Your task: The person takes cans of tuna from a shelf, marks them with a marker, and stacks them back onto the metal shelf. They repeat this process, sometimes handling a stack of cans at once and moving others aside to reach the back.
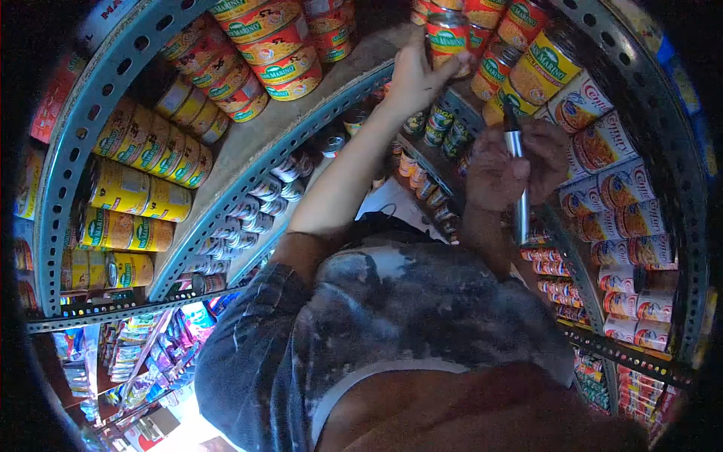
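Observation:
My left hand (416, 77) reaches up to the shelf, its fingers closed around a small red-and-green can (447, 41) labelled San Marino. Other red cans stand close behind and beside it. Lower and to the right, my right hand (544, 154) grips a silver marker pen (515, 145), held nearly upright with its black end at the top. Just beyond the pen are larger yellow San Marino cans (544, 69). The can's lower part is partly covered by my left fingers.
Perforated metal shelf edges (301, 139) curve across the view. Stacked red cans (280, 53) and yellow cans (141, 197) fill the left side. White-and-red Century cans (602, 143) line the right. Hanging packets (139, 339) show at lower left.

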The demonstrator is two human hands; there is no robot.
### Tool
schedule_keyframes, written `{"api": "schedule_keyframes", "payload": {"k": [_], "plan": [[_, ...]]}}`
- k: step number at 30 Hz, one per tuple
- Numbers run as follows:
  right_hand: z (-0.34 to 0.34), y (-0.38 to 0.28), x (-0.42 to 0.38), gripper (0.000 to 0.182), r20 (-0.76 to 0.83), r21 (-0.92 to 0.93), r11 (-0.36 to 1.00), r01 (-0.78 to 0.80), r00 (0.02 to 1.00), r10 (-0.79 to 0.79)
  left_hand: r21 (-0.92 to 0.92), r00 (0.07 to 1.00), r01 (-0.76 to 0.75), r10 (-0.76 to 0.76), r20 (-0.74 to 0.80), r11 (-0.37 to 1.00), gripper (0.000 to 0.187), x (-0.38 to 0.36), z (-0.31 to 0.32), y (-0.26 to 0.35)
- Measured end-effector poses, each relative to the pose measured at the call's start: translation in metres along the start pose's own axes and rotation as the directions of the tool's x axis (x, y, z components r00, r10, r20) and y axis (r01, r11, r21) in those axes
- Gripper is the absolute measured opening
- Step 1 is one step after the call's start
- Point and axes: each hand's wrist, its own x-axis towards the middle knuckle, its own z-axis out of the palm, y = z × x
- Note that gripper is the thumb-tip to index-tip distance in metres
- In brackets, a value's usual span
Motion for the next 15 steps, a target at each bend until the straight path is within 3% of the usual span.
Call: {"api": "schedule_keyframes", "payload": {"k": [1,2,3,5,6,8,10,12,13,15], "plan": [[-0.006,0.003,0.001,0.04,0.083,-0.007,1.0,0.012,0.996,-0.011,-0.269,0.999,-0.021,0.012,-0.036,0.963,0.055,0.001,-0.004,0.005],[-0.007,0.005,0.001,0.035,0.169,-0.009,1.0,0.019,0.985,-0.018,-0.258,0.999,-0.015,0.003,-0.044,0.966,0.055,-0.002,-0.012,0.011],[-0.005,0.008,0.0,0.035,0.172,0.001,1.0,0.003,0.985,-0.003,-0.355,0.991,0.134,-0.131,0.033,0.925,0.052,-0.008,-0.021,0.017],[0.005,0.014,0.002,0.033,0.151,-0.011,0.993,0.121,0.981,-0.118,-0.453,0.934,0.356,-0.319,0.16,0.817,0.049,-0.013,-0.039,0.027],[0.006,0.017,0.003,0.033,0.154,0.002,0.994,0.106,0.982,-0.105,-0.447,0.933,0.358,-0.329,0.143,0.82,0.049,-0.017,-0.045,0.033],[0.005,0.024,0.006,0.029,0.219,-0.02,0.985,0.169,0.962,-0.16,-0.697,0.862,0.468,-0.453,0.225,0.543,0.048,-0.025,-0.054,0.057],[0.017,0.027,0.004,0.027,0.23,-0.002,0.989,0.148,0.963,-0.144,-0.668,0.862,0.454,-0.479,0.164,0.589,0.047,-0.03,-0.061,0.052],[0.033,0.026,0.002,0.025,0.12,0.097,0.992,0.085,0.988,-0.096,-0.694,0.871,0.45,-0.448,0.202,0.562,0.048,-0.037,-0.068,0.055],[0.036,0.026,0.003,0.025,0.139,0.146,0.987,0.072,0.986,-0.093,-0.694,0.873,0.442,-0.45,0.189,0.568,0.048,-0.039,-0.069,0.057],[0.038,0.03,0.0,0.026,0.142,0.142,0.986,0.087,0.984,-0.107,-0.7,0.893,0.36,-0.445,0.068,0.617,0.048,-0.04,-0.07,0.06]]}}
